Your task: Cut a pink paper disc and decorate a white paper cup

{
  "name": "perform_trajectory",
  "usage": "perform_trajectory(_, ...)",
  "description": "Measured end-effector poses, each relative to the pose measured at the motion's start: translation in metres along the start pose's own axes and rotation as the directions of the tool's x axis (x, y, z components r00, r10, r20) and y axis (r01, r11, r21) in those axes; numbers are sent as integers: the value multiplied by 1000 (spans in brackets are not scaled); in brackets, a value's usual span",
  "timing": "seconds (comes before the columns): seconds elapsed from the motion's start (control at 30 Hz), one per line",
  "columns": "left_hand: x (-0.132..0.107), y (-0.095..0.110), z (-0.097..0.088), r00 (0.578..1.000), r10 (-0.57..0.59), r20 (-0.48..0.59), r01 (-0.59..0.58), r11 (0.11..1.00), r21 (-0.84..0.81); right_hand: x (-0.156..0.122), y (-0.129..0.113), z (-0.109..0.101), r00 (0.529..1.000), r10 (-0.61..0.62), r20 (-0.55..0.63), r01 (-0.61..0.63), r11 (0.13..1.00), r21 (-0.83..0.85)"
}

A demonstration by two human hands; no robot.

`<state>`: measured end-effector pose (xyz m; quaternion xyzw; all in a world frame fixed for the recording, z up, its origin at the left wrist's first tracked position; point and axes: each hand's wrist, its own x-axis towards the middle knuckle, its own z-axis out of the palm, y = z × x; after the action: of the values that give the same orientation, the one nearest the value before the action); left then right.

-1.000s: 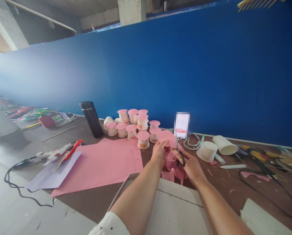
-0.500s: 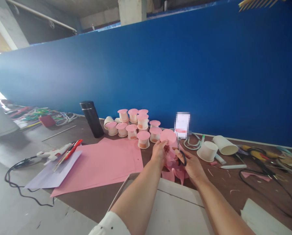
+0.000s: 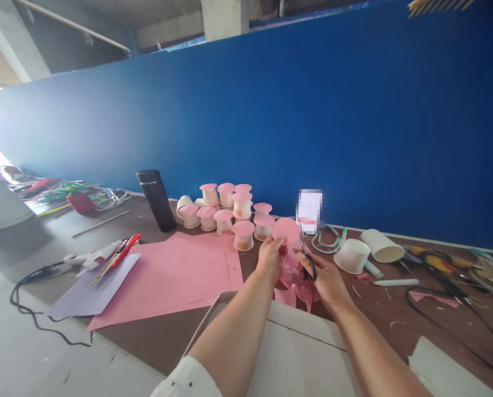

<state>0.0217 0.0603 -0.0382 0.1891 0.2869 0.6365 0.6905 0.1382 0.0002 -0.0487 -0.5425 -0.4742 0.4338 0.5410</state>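
Between thumb and fingers, my left hand point(image 3: 271, 256) pinches a round pink paper disc point(image 3: 286, 230) by its lower edge. My right hand point(image 3: 321, 275) is closed on scissors point(image 3: 309, 266) with dark handles; their blades point up along the disc's right edge. Below both hands lie crumpled pink paper scraps point(image 3: 292, 275). Just left of the disc stand several upturned paper cups point(image 3: 243, 242) topped with pink discs, some of them stacked. Whether the blades touch the paper I cannot tell.
Pink paper sheets point(image 3: 180, 275) lie left, with a lilac sheet point(image 3: 85, 295), a red utility knife point(image 3: 124, 252) and a white glue gun point(image 3: 91, 258). A black flask point(image 3: 157, 201) stands behind. White paper cups point(image 3: 352, 256), cables and a soldering-iron-like tool lie right. A white box point(image 3: 299, 353) is in front.
The view has shifted very slightly. Both hands, the disc and the scissors keep nearly the same position relative to one another.
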Motion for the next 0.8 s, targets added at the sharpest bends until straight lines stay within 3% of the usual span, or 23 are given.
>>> perform_trajectory(0.8, -1, -1, 1, 1000, 30, 4, -31, 998, 51, 1, 2, 0, 1000, -22, -20, 22, 1000, -19)
